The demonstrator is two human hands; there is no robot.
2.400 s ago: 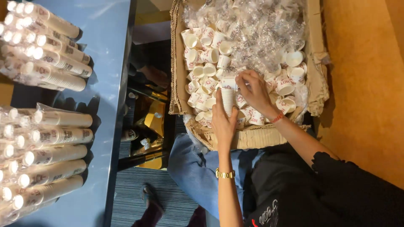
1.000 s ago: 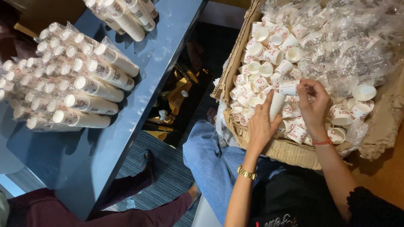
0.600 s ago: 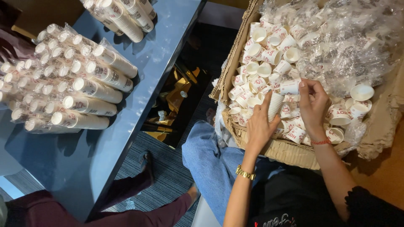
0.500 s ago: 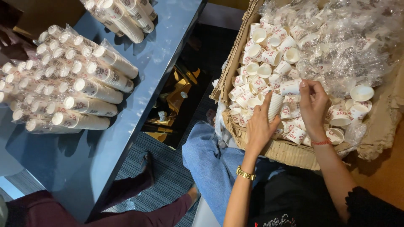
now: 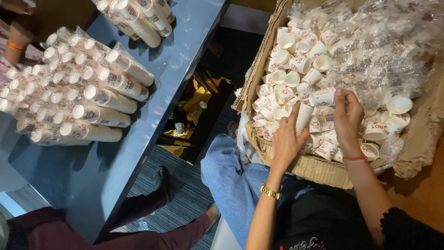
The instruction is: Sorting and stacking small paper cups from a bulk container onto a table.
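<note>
The left hand [image 5: 286,141] grips an upright stack of nested cups [image 5: 303,118] (long axis pointing far), while the right hand [image 5: 348,118], just right of it, pinches a loose cup [image 5: 322,97] in the cardboard box [image 5: 319,169].

It looks like an office or meeting room. There is a smooth blue-grey table [image 5: 185,55], striped carpet [image 5: 185,194] on the floor, and a big cardboard box [image 5: 296,166] full of paper cups [image 5: 296,51].
</note>
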